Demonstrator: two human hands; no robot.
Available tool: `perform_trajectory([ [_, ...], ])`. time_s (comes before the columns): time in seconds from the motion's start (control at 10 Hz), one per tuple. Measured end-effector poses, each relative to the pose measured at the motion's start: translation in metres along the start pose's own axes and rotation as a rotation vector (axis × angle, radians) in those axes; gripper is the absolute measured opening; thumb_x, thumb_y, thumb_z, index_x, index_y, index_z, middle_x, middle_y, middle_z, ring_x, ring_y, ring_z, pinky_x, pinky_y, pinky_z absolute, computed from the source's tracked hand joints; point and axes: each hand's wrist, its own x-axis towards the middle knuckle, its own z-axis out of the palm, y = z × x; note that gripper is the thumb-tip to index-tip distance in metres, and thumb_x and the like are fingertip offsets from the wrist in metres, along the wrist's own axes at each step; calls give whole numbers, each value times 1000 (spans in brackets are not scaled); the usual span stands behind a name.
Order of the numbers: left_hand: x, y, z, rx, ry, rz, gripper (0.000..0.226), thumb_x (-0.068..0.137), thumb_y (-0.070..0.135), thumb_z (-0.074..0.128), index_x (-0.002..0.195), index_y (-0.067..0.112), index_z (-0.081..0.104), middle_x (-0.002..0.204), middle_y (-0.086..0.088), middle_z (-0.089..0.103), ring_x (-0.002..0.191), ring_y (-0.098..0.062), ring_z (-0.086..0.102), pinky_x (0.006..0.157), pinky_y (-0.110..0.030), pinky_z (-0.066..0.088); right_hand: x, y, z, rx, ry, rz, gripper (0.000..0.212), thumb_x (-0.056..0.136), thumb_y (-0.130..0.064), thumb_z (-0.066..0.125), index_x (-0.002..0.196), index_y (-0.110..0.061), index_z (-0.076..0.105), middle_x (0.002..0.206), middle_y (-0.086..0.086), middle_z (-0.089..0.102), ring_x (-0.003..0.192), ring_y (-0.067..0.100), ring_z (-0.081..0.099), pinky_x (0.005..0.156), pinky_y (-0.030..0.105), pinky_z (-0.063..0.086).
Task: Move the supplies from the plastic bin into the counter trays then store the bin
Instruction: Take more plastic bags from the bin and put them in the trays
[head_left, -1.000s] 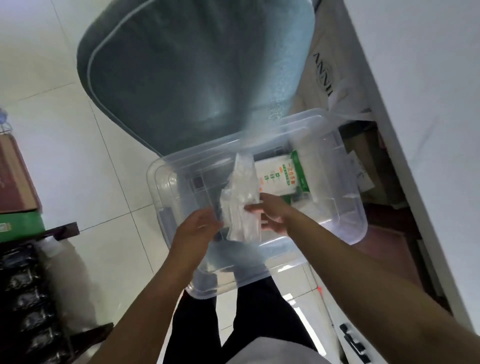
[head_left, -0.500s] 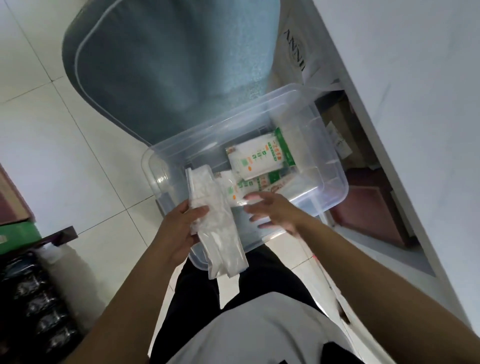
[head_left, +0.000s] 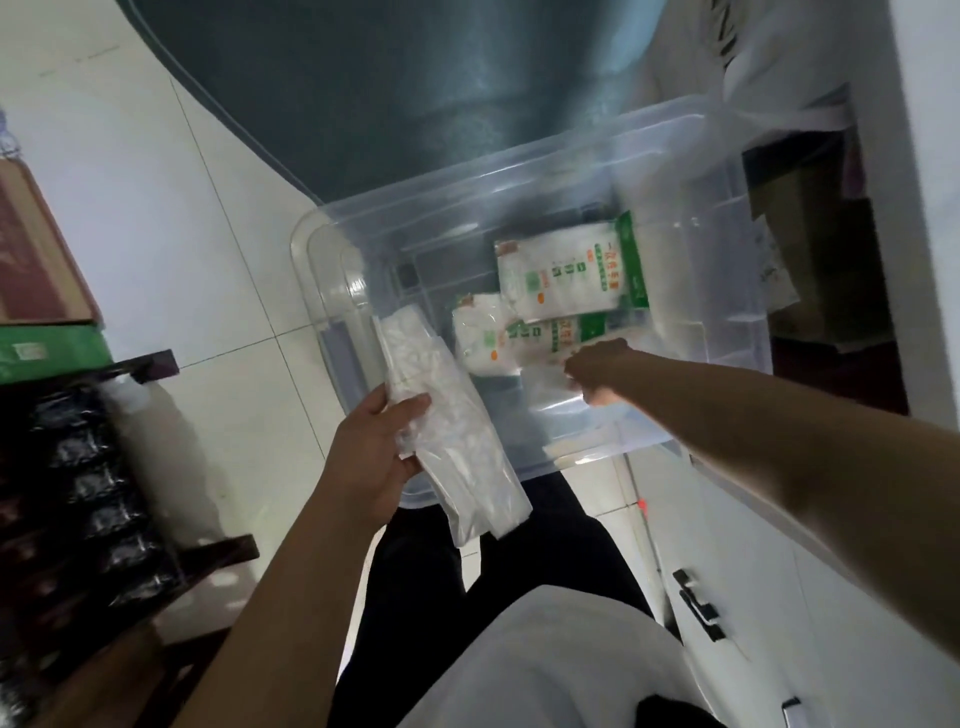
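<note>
In bin (head_left: 332, 291): two green packs (head_left: 569, 278) left at 12 o'clock. Left hand (head_left: 371, 457) clamps clear pack (head_left: 447, 415); right hand (head_left: 597, 371) pinches flat bag (head_left: 550, 389). Trays unseen; emptying early, storing pending.

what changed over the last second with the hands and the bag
The clear plastic bag of white items passed from both hands to the left hand alone, now held over the near rim. The right hand let go and reached into the clear plastic bin. The green-and-white packets stayed inside.
</note>
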Motion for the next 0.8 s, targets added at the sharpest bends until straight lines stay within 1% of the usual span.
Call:
perform_trajectory([
  [0.1,-3,-2,-4,3,24,15,28,83,8,71,109,18,73,103,-4,78,87,-19,76,68,-35,59,8,6,0,82,-14,23,40,90,-4,55,130,3,55,132,21,55,82,18,56,59,16,36],
  [0.2,-7,0,-8,-16,28,29,26,84,7,70,108,18,74,104,-4,77,89,-20,76,68,-35,59,-6,10,4,-35,97,-7,37,90,-14,54,125,-6,61,123,17,61,112,32,58,71,24,41],
  [0.3,-14,6,-14,-43,4,46,28,85,8,67,110,18,73,105,-5,77,91,-21,75,68,-35,59,-17,8,5,-39,211,-5,33,91,-15,50,122,-9,62,119,16,62,111,33,58,83,34,42],
  [0.4,-31,17,-19,-56,-22,99,32,85,8,67,115,17,71,104,-4,76,91,-20,75,67,-34,59,-36,-4,2,-49,337,-23,30,91,-9,49,117,-11,64,107,13,66,97,31,62,77,36,49],
  [0.5,-49,27,-21,-79,-45,133,35,85,6,65,118,16,70,109,-7,76,93,-23,75,65,-34,59,-64,-18,-3,-30,493,-58,34,89,-6,47,111,-22,68,97,6,69,86,25,66,63,28,44],
  [0.6,-79,41,-25,-82,-97,183,31,85,5,64,113,17,71,105,-8,75,87,-22,74,63,-34,58,-112,-35,-14,300,638,-76,23,93,-17,52,105,-22,72,107,8,71,97,31,66,75,32,51],
  [0.7,-97,46,-32,-58,-135,215,34,86,7,63,118,18,70,109,-9,74,90,-23,72,65,-34,58,-153,-40,-13,562,723,-128,29,97,-28,56,118,-14,69,119,12,70,109,31,65,88,34,50],
  [0.8,-115,49,-35,-23,-218,245,35,91,7,60,125,16,65,117,-12,70,101,-28,67,76,-39,54,-226,-40,1,819,867,-201,24,91,-24,65,107,-9,74,105,11,74,92,22,66,85,35,49],
])
